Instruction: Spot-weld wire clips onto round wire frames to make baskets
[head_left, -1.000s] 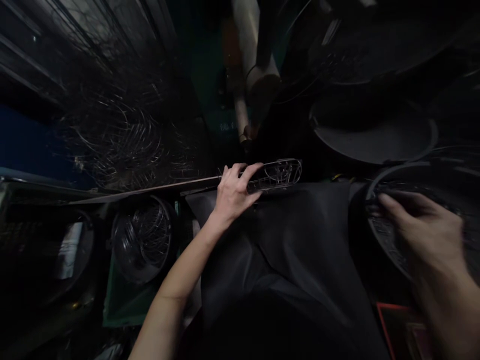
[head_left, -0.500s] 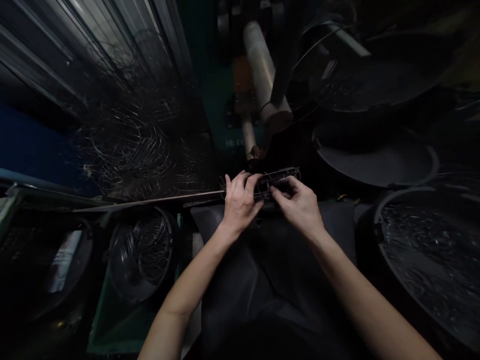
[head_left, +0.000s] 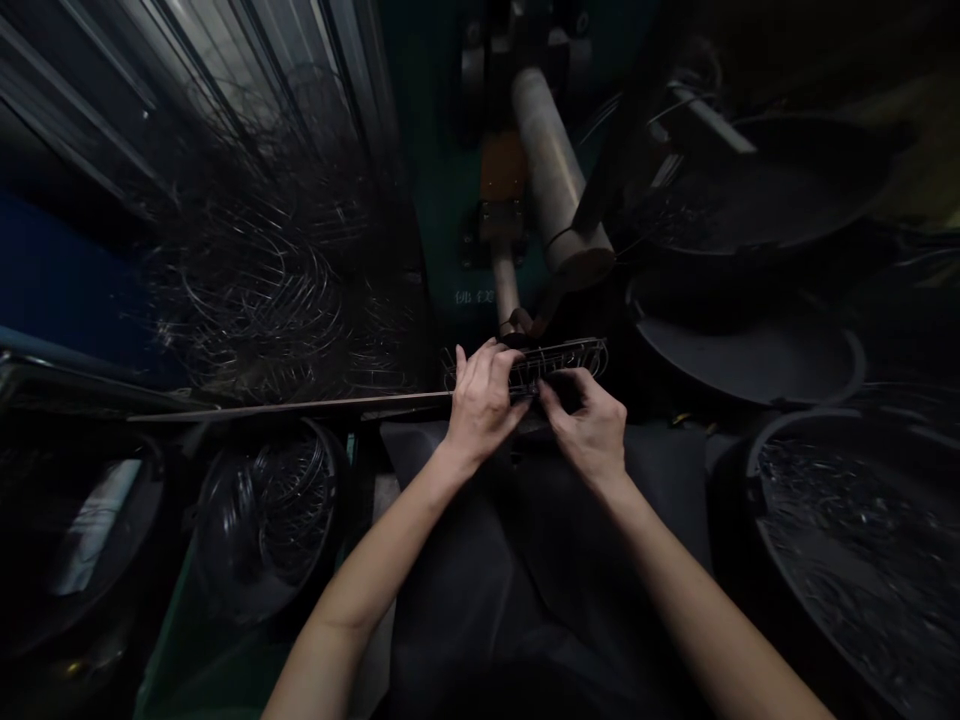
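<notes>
Head view: the wire frame (head_left: 574, 358) lies in front of me, at the right end of the table's front edge (head_left: 300, 408), just below the machine's rod (head_left: 505, 280). My left hand (head_left: 480, 400) is holding it near its left end, fingers curled over the top and thumb along the near side. My right hand (head_left: 589, 425) is at the frame's near side, just beside the left thumb; its thumb and forefinger are narrow, tips almost together, and I cannot tell whether they pinch a small piece, as it is too dark there. The frame's right end sticks out past my right fingers

Behind it stands the green machine (head_left: 442, 235), with a thick steel cylinder (head_left: 559, 170) and an orange block (head_left: 501, 165) above the rod. Left of the machine, behind the table's front edge, is a tangled heap of wire (head_left: 262, 300). A dark apron (head_left: 457, 550) covers my lap, below the frame. By my left arm, a bucket (head_left: 332, 465) of wire rings (head_left: 296, 490) sits over a green crate (head_left: 169, 640). To my right is a tub (head_left: 754, 495) of small metal pieces (head_left: 847, 540), and just behind it a basin (head_left: 757, 355)
</notes>
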